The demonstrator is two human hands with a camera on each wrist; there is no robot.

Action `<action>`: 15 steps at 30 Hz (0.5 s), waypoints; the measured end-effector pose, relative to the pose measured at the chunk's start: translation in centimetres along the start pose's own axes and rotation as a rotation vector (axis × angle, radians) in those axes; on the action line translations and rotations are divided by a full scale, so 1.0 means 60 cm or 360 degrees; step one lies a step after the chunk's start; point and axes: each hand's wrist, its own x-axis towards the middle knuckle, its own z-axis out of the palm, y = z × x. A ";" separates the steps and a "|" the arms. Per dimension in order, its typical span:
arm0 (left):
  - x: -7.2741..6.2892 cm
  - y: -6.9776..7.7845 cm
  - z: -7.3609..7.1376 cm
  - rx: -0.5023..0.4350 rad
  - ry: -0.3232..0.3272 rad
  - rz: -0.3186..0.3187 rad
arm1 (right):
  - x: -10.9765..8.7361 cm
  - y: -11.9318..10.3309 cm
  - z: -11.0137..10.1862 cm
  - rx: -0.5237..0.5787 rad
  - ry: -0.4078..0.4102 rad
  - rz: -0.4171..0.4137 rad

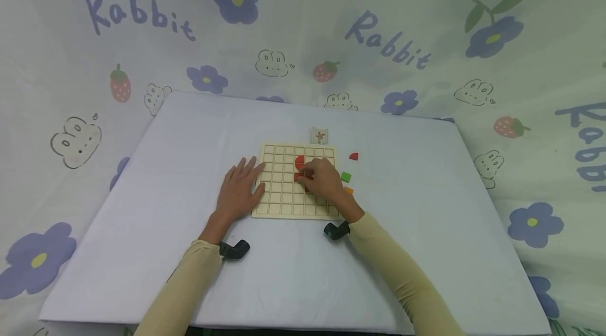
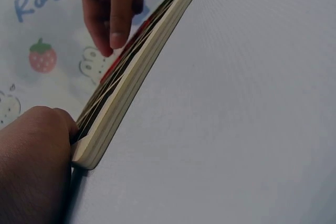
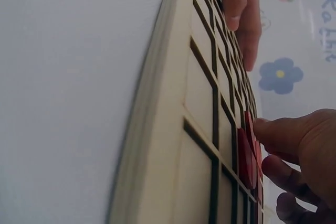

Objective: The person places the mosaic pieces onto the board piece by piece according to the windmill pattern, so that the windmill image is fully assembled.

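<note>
A pale wooden grid board (image 1: pixel 279 204) lies flat on the table. My left hand (image 1: pixel 238 192) rests at its left edge with fingers spread, the fingertips over the rim. My right hand (image 1: pixel 324 181) is over the middle of the board, fingers bent down among red pieces. A red quarter-round piece (image 1: pixel 300 159) sits in the grid just beyond the fingertips, and a red square piece (image 1: pixel 298 177) lies beside them. In the right wrist view the thumb (image 3: pixel 268 129) reaches the edge of the raised red pieces (image 3: pixel 244 156). I cannot tell whether the fingers pinch one.
A small patterned card (image 1: pixel 319 135) lies behind the board. To the right are a loose red quarter-round piece (image 1: pixel 354 156), a green square piece (image 1: pixel 346 177) and an orange piece (image 1: pixel 349 190), partly hidden by the right hand. A printed curtain (image 1: pixel 293 26) hangs behind the white table (image 1: pixel 426 168).
</note>
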 end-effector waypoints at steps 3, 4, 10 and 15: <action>0.001 0.001 0.000 0.0001 0.0002 0.0000 | -0.002 0.007 -0.010 0.0055 0.0012 0.0082; 0.001 0.001 0.000 -0.0001 0.0003 0.0000 | -0.002 0.012 -0.014 0.0065 0.0022 0.0105; 0.002 0.000 0.002 -0.0009 0.0004 0.0005 | -0.012 0.056 -0.037 0.0116 0.0195 0.0282; 0.001 -0.002 0.003 0.0000 0.0007 0.0007 | -0.020 0.092 -0.055 0.0059 0.0271 0.0517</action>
